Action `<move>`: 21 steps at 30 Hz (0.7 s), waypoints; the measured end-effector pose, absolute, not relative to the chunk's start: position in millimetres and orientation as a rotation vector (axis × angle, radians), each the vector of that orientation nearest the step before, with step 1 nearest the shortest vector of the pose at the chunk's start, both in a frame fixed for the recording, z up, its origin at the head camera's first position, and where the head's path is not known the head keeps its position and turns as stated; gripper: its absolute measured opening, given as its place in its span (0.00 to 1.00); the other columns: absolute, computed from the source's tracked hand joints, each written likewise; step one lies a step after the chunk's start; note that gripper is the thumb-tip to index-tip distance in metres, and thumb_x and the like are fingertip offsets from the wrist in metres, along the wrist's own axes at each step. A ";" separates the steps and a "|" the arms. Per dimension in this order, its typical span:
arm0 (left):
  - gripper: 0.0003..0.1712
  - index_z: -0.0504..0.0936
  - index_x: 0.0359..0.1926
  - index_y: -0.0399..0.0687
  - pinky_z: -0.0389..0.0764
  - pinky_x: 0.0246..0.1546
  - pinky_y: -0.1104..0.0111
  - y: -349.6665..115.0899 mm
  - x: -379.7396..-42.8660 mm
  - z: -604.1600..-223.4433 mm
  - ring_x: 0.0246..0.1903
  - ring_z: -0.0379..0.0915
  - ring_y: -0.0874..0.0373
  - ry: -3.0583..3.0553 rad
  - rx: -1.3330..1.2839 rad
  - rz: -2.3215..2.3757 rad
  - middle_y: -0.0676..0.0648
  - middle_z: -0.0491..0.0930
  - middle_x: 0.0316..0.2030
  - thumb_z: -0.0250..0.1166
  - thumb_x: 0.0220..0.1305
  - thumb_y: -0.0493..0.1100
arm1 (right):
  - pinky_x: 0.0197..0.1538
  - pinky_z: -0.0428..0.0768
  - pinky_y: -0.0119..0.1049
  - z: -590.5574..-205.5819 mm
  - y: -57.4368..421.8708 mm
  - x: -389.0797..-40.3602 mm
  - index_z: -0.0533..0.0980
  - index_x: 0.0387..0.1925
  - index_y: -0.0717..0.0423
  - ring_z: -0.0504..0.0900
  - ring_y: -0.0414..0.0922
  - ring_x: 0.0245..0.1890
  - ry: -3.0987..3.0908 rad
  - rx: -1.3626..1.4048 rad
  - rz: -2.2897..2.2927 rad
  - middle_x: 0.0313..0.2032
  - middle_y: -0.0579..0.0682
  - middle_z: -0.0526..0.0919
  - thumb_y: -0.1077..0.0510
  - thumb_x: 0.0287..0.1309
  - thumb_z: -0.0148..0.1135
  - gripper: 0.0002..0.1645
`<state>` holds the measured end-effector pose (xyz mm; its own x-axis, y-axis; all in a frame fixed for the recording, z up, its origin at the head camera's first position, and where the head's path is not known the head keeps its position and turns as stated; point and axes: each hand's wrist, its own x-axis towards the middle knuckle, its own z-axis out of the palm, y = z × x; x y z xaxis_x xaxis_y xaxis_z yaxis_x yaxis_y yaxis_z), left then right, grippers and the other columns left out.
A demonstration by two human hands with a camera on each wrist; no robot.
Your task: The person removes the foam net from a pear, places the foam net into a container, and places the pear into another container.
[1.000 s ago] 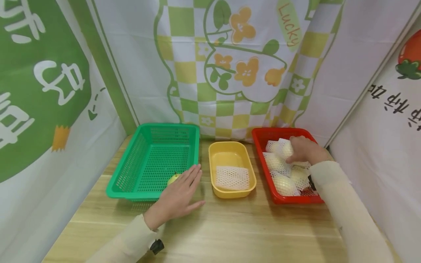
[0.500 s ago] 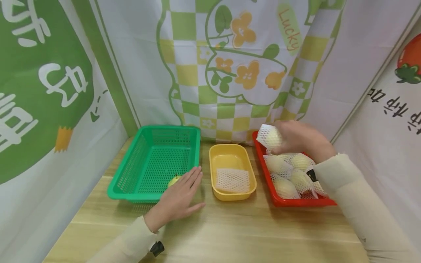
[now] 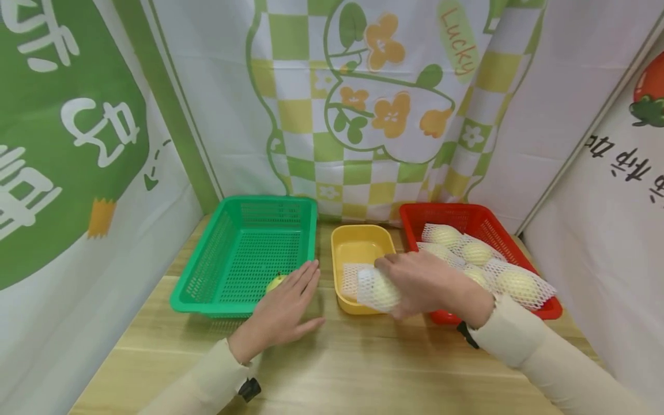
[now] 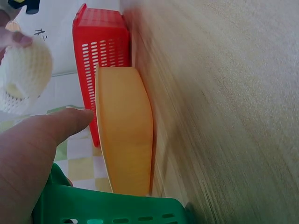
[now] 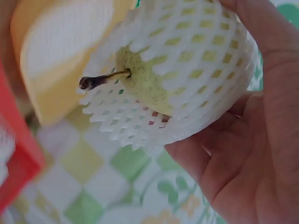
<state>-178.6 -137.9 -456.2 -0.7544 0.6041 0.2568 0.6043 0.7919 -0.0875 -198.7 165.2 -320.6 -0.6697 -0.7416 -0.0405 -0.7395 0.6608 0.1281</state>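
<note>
My right hand [image 3: 420,282] grips a pale green pear [image 5: 147,86] wrapped in a white foam net [image 5: 205,70], above the front of the yellow tub [image 3: 358,233]. The pear's brown stem pokes out of the net's open end in the right wrist view. With fingers straight, my left hand [image 3: 282,308] lies over the near right corner of the green basket [image 3: 194,288]. A bare yellow-green pear [image 3: 275,282] shows inside that basket, partly hidden by the left fingers. A loose foam net [image 3: 350,279] lies in the yellow tub, partly covered by the held pear.
On the right stands a red basket [image 3: 495,222] with several net-wrapped pears [image 3: 519,285] inside. All three containers stand in a row on a wooden table [image 3: 332,369]. A printed curtain [image 3: 363,173] hangs right behind them.
The right hand has lifted a wrapped pear out of the red basket and carried it left and nearer, over the yellow tub. The left hand has stayed in place.
</note>
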 end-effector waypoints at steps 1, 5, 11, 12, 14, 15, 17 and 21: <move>0.55 0.59 0.79 0.29 0.63 0.81 0.52 -137.3 -179.1 -456.2 0.82 0.53 0.39 -2.710 -0.935 -0.002 0.32 0.55 0.81 0.63 0.71 0.68 | 0.35 0.85 0.42 -327.4 161.9 -194.1 0.76 0.52 0.55 0.83 0.47 0.32 -2.862 1.283 -0.228 0.41 0.49 0.85 0.41 0.42 0.80 0.39; 0.55 0.59 0.79 0.29 0.63 0.80 0.51 -136.5 -179.3 -455.6 0.82 0.53 0.39 -2.705 -0.936 0.004 0.32 0.55 0.81 0.63 0.71 0.68 | 0.37 0.86 0.42 -353.8 150.4 -180.5 0.75 0.54 0.53 0.84 0.47 0.35 -2.923 1.323 -0.236 0.44 0.48 0.85 0.38 0.43 0.80 0.40; 0.56 0.60 0.79 0.29 0.65 0.80 0.51 -136.4 -179.2 -455.6 0.81 0.54 0.38 -2.693 -0.940 0.008 0.31 0.56 0.81 0.64 0.70 0.68 | 0.40 0.87 0.40 -393.6 140.7 -170.3 0.76 0.54 0.52 0.86 0.46 0.40 -2.980 1.344 -0.273 0.44 0.47 0.85 0.31 0.43 0.79 0.44; 0.56 0.59 0.79 0.29 0.65 0.80 0.51 -136.4 -179.4 -455.6 0.82 0.54 0.39 -2.693 -0.940 0.010 0.32 0.55 0.81 0.64 0.70 0.68 | 0.41 0.87 0.41 -400.2 140.0 -169.5 0.76 0.54 0.52 0.86 0.46 0.40 -2.967 1.350 -0.287 0.44 0.47 0.85 0.31 0.43 0.79 0.44; 0.56 0.58 0.80 0.30 0.63 0.81 0.52 -136.5 -179.8 -455.5 0.82 0.52 0.39 -2.704 -0.941 0.016 0.32 0.54 0.82 0.62 0.71 0.69 | 0.42 0.87 0.40 -411.5 139.3 -167.9 0.76 0.53 0.52 0.85 0.46 0.39 -2.948 1.361 -0.308 0.43 0.47 0.85 0.30 0.43 0.79 0.44; 0.57 0.58 0.80 0.30 0.63 0.81 0.52 -136.5 -180.0 -455.4 0.82 0.52 0.39 -2.708 -0.943 0.016 0.32 0.54 0.82 0.62 0.71 0.69 | 0.41 0.87 0.40 -416.6 139.3 -167.4 0.76 0.53 0.52 0.85 0.45 0.39 -2.933 1.364 -0.315 0.43 0.46 0.85 0.30 0.43 0.79 0.44; 0.57 0.57 0.80 0.30 0.62 0.81 0.51 -136.8 -180.3 -454.8 0.83 0.51 0.39 -2.722 -0.948 0.014 0.32 0.53 0.82 0.61 0.71 0.70 | 0.39 0.85 0.39 -425.5 139.5 -166.9 0.76 0.52 0.52 0.84 0.45 0.37 -2.909 1.366 -0.309 0.41 0.46 0.84 0.30 0.41 0.80 0.44; 0.58 0.57 0.80 0.30 0.62 0.81 0.51 -137.0 -179.1 -451.2 0.83 0.50 0.39 -2.746 -0.945 -0.018 0.32 0.52 0.82 0.64 0.70 0.69 | 0.34 0.83 0.37 -436.1 140.7 -167.1 0.76 0.52 0.50 0.84 0.44 0.35 -2.897 1.363 -0.287 0.40 0.45 0.83 0.30 0.40 0.79 0.44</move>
<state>-179.1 -137.0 -451.2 -0.7631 0.6053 0.2264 0.6083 0.7911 -0.0647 -167.1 140.7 -436.1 -0.6384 -0.7567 -0.1411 -0.7697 0.6251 0.1297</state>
